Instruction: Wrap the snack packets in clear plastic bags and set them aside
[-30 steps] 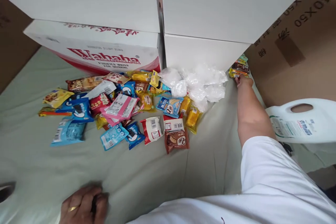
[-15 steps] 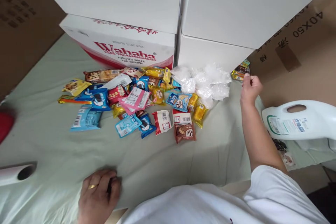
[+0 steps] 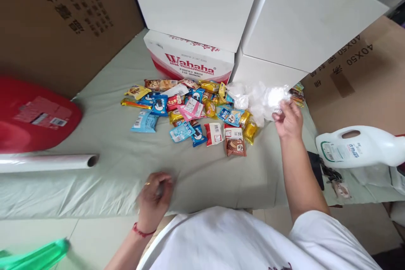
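Observation:
My right hand (image 3: 289,119) pinches a crumpled clear plastic bag (image 3: 276,98) at the right end of a cluster of similar clear bags (image 3: 241,100). Just behind that hand, a few wrapped snacks (image 3: 297,95) lie by the brown carton. Loosely curled, my left hand (image 3: 156,194) is near the front edge of the green sheet, with nothing visible in its fingers. Between and beyond the hands spreads a pile of packaged snacks, among them a brown-and-white packet (image 3: 235,141), a light blue packet (image 3: 144,122) and a pink packet (image 3: 192,109).
A Wahaha water carton (image 3: 190,61) and white boxes (image 3: 275,17) stand behind the pile. Brown cartons (image 3: 357,93) flank it. On the left are a red container (image 3: 38,114) and a white tube (image 3: 47,163); a white detergent bottle (image 3: 360,145) lies at right.
My right hand has moved left from the snacks at the far right and now grips a clear plastic bag. The view has shifted, showing more of the red container at left. My left hand stays curled.

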The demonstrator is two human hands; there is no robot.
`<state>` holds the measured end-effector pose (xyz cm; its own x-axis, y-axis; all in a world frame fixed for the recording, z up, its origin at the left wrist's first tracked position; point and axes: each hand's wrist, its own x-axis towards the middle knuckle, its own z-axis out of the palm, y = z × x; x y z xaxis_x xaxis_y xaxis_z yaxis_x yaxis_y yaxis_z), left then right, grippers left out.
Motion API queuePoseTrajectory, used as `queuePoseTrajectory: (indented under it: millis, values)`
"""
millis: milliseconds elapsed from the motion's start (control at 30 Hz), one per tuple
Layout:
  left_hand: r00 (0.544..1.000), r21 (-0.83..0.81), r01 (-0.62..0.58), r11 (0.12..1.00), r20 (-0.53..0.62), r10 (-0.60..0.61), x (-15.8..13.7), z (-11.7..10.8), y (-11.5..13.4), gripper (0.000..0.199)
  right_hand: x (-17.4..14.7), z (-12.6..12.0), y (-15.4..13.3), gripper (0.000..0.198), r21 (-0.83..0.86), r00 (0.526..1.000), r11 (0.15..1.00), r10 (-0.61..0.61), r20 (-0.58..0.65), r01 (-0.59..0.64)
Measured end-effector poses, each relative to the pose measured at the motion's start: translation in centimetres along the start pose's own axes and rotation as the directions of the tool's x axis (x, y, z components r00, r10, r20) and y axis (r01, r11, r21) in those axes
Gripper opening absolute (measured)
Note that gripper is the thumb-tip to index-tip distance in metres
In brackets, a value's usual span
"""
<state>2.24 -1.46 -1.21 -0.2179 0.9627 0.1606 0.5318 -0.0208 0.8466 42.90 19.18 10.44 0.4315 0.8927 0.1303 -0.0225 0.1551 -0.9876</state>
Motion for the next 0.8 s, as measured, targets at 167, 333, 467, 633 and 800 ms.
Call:
queuePoseTrajectory:
  millis: [167,333,467,633,800]
  values:
    - [0.849,-0.508,0.496,0.704,0.454,-0.270,2.0,3.6,6.2,0.042,-13.4,3.9,3.7,0.034,0.129,0.927,0.942,0.270,0.259,-0.310]
    - [0.776,-0.594,0.623,0.508,0.549,-0.311,4.5,6.3,9.5,0.055,-20.3,5.3,7.1,0.018,-0.219,0.950,0.975,0.086,0.300,-0.019]
    - [0.748,-0.575,0.658,0.486,0.575,-0.332,4.4,7.7,9.5,0.054,-21.4,5.1,6.8,0.013,-0.311,0.811,0.895,-0.087,0.579,0.319]
    - [0.813,-0.572,0.582,0.578,0.402,-0.421,3.6,8.2,6.8,0.048,-15.0,0.7,4.8,0.027,-0.532,0.894,0.745,-0.191,0.406,0.401]
    - [0.808,-0.488,0.589,0.645,0.351,-0.473,2.9,6.8,5.2,0.049,-6.3,-9.6,5.0,0.064,-0.912,0.965,0.392,-0.166,-0.201,-0.122]
